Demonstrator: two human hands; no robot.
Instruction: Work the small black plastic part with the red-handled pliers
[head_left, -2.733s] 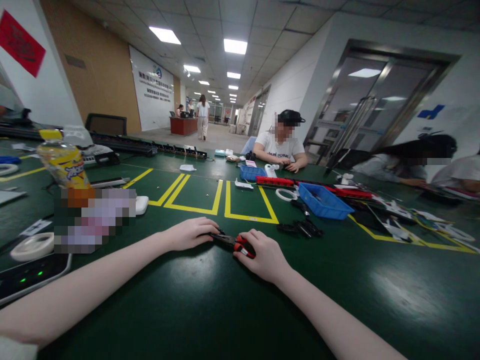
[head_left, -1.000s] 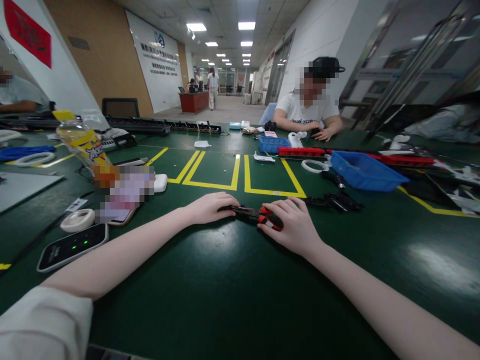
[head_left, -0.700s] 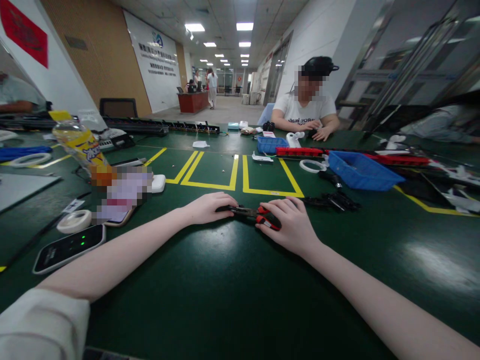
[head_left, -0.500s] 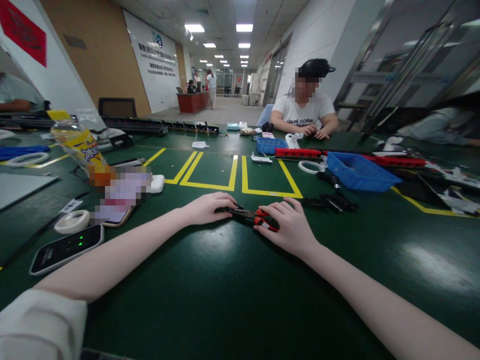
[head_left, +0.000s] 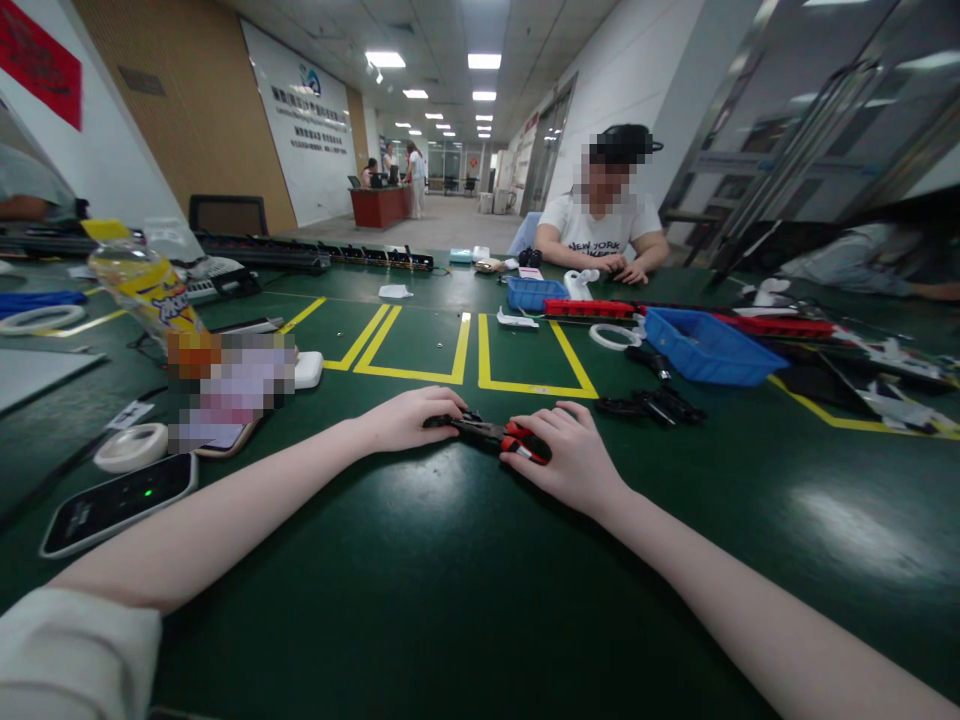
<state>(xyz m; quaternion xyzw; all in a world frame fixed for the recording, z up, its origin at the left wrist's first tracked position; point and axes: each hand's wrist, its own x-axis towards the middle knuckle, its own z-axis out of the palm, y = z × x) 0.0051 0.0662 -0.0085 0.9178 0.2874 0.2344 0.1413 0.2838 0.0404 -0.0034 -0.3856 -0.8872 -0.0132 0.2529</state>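
Just above the green table (head_left: 450,560), my right hand (head_left: 566,455) is closed round the red and black handles of a pair of pliers (head_left: 525,442). The dark jaws of the pliers point left, toward my left hand (head_left: 411,418). My left hand is closed on a small black part (head_left: 442,421), which meets the jaws. How the jaws sit on the part is too small to tell. Right of my right hand, several black parts (head_left: 656,405) lie in a small pile.
A blue bin (head_left: 709,345) and a white tape roll (head_left: 615,337) lie at right. A bottle (head_left: 154,300), a phone (head_left: 232,400), a white tape roll (head_left: 131,447) and a black device (head_left: 120,505) stand at left. A person (head_left: 604,215) sits across the table.
The whole view has shifted slightly, so things appear a little further left. My hands keep their hold on the pliers and the black part.
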